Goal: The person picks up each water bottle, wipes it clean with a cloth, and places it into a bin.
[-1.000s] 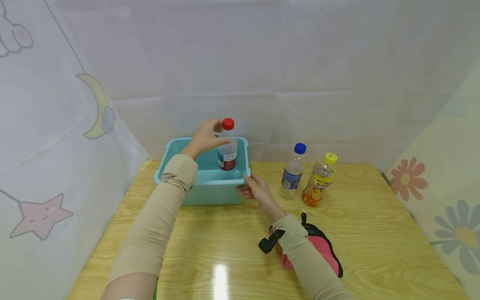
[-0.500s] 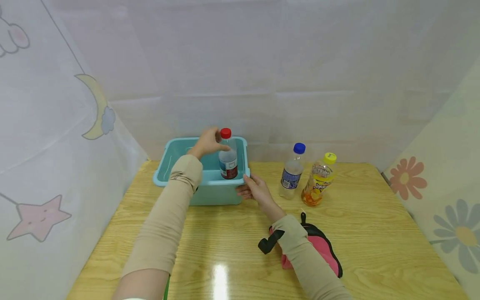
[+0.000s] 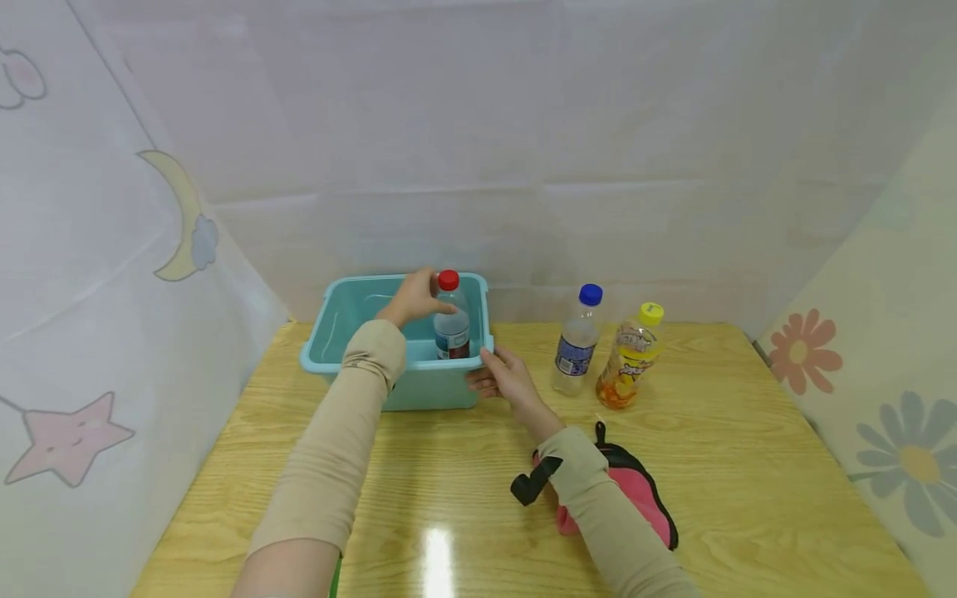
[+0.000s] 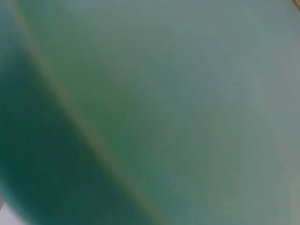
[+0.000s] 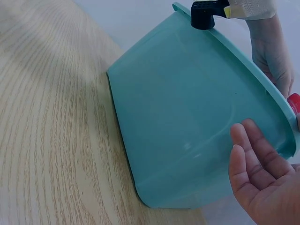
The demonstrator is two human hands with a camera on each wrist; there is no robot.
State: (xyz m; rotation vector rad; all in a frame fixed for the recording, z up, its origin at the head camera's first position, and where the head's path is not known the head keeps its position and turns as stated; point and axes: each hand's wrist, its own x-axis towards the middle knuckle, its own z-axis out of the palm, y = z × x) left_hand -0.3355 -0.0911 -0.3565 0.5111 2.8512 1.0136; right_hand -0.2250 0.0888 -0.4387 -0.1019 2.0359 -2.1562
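A clear plastic bottle [image 3: 452,342] with a red cap stands inside the light teal plastic basin [image 3: 429,386], near its right end. My left hand [image 3: 414,299] reaches over the basin and holds the bottle around its upper part, just below the cap. At the basin's front right corner, my right hand [image 3: 514,384] grips the rim, thumb on top and fingers against the outer wall. Those fingers [image 5: 253,161] lie fairly straight along the wall in the right wrist view, where the red cap [image 5: 294,102] also peeks past the rim. Blurred teal plastic fills the left wrist view.
Right of the basin stand a blue-capped bottle [image 3: 577,353] and a yellow-capped bottle [image 3: 628,365] with orange dregs. A pink and black zippered pouch [image 3: 643,498] lies under my right forearm. A white cloth backdrop [image 3: 523,166] rises behind the wooden table [image 3: 748,465].
My left hand has lowered the red-capped bottle deeper into the basin. My right hand stays on the basin's corner, and the other bottles stand where they were.
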